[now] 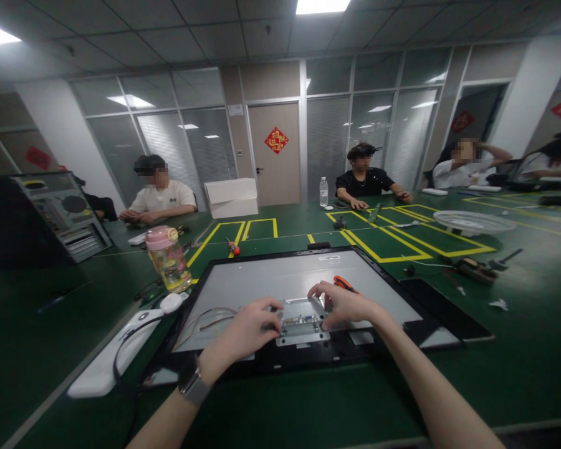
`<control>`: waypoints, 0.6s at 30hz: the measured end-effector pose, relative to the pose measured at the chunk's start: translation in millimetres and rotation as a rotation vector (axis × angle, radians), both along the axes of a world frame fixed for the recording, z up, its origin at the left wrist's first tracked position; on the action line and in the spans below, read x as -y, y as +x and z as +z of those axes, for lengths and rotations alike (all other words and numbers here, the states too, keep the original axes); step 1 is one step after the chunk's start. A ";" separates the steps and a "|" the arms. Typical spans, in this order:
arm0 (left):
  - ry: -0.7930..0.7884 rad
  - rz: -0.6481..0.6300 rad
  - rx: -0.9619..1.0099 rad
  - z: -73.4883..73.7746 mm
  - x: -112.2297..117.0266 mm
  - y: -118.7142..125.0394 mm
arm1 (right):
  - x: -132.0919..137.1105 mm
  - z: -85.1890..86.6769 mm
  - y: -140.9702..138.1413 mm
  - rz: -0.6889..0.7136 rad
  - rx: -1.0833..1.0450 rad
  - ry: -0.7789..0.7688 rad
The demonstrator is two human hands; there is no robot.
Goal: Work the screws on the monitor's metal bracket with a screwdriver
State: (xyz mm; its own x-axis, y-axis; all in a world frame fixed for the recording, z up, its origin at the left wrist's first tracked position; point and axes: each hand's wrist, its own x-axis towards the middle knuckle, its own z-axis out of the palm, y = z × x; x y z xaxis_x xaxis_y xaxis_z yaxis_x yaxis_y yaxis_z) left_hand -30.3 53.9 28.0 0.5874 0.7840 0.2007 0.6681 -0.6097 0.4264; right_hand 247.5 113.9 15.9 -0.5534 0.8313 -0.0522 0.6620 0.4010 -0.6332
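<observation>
As your left hand (250, 327) and right hand (346, 305) flank the metal bracket (303, 308), each grip half-open, its hold unclear, you're apparently positioning it, which calls for even support.

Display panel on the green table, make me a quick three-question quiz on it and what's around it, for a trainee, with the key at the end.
1. Multiple choice: which wrist of the person at work on the display panel wears the watch?
A) left
B) right
C) neither

2. True or false: the orange-handled tool lies closer to this person's left hand than to the right hand.

3. Short answer: what lies between the two hands, over the panel?

Key:
1. A
2. False; it lies just beyond the right hand.
3. A metal bracket with connectors.
</observation>
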 end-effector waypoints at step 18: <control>0.108 -0.085 -0.117 3.0 4.2 2.4 | 2.9 4.0 -1.4 0.002 -0.003 -0.026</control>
